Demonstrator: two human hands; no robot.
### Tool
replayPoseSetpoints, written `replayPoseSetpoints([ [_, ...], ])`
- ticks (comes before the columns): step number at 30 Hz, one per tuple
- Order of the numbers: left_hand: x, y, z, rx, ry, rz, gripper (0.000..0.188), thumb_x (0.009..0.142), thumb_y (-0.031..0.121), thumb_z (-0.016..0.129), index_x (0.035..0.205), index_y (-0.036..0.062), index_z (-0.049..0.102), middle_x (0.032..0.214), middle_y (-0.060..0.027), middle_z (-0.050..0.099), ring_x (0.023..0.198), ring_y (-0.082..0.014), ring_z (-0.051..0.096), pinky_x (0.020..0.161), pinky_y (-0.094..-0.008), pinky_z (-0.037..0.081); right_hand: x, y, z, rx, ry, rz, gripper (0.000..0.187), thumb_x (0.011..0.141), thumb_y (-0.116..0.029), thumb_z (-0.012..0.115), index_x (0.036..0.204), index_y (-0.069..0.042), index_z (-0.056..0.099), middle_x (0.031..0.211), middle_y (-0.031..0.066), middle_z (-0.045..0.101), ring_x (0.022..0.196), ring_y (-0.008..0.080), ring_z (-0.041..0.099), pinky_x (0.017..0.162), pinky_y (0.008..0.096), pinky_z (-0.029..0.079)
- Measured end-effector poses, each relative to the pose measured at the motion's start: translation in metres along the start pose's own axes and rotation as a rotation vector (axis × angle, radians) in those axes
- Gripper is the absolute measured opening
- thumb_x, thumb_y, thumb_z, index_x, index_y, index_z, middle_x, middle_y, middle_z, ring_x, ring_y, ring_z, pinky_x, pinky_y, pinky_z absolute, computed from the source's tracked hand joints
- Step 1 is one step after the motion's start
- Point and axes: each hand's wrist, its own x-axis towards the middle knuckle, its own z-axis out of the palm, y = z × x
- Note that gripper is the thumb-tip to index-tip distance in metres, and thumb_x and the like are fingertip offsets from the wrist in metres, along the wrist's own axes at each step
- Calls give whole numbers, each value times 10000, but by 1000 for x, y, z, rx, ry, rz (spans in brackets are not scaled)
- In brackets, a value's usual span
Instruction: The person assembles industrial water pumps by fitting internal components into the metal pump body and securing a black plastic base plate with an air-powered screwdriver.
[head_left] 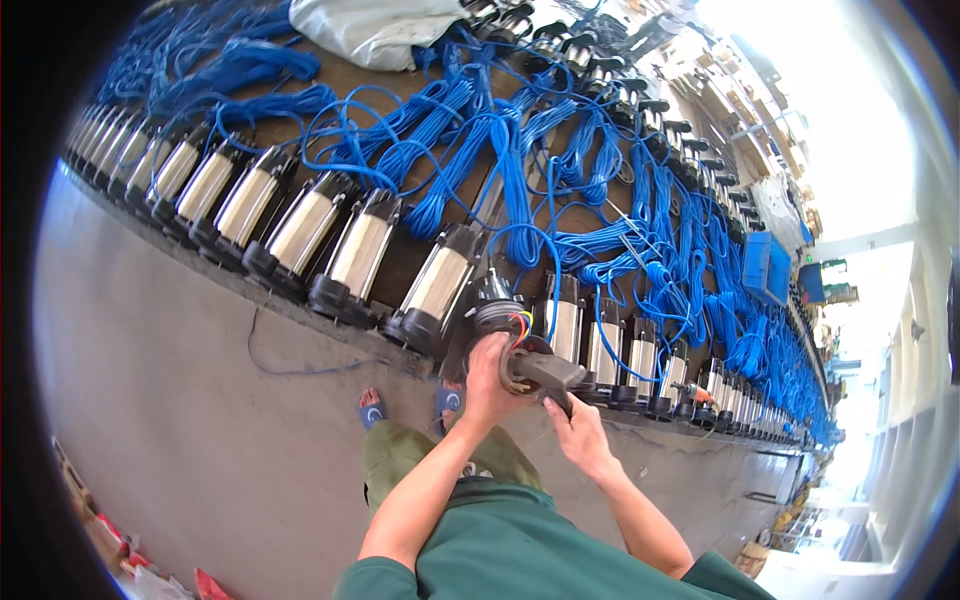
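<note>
At the near edge of the long bench, a pump motor (494,291) stands with its round black end toward me. Red, yellow and blue wires (525,322) run between it and a dark pump cover with a handle (548,369), tilted apart from the motor. My left hand (486,380) is closed round the left side of this cover. The fingers of my right hand (581,434) are wrapped on the black handle's lower end. Some of the cover's inside is hidden by my left hand.
Silver pump bodies with black ends (360,250) line the bench edge on both sides. Coiled blue cables (515,180) cover the bench top. An orange tool (697,393) lies among the pumps to the right. A blue crate (766,268) and white sack (370,32) stand farther off.
</note>
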Motion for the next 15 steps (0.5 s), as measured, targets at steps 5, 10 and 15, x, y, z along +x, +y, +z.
replayPoseSetpoints([
  [5,-2,-3,8,15,-23,20,1066,484,205,992,1400,34,474,1367,-183,571,1251,-375,577,1059,-441,492,-1,-15,-16,136,-2,-43,384,1029,-358,596,1002,20,662,650,218,594,569,341,591,590,437,465],
  [10,7,33,-18,122,-227,-204,1092,595,222,964,1479,-19,370,1416,-246,482,1327,-404,482,1119,-465,413,29,-1,-60,164,-294,95,459,1030,-421,590,933,22,659,658,118,605,636,173,561,608,380,467],
  [15,75,188,-137,-30,72,-43,154,898,14,633,1040,-7,691,1072,-118,648,993,-227,621,886,-376,530,78,52,-121,193,-115,210,548,978,-523,614,981,14,719,769,121,682,730,211,659,684,399,521],
])
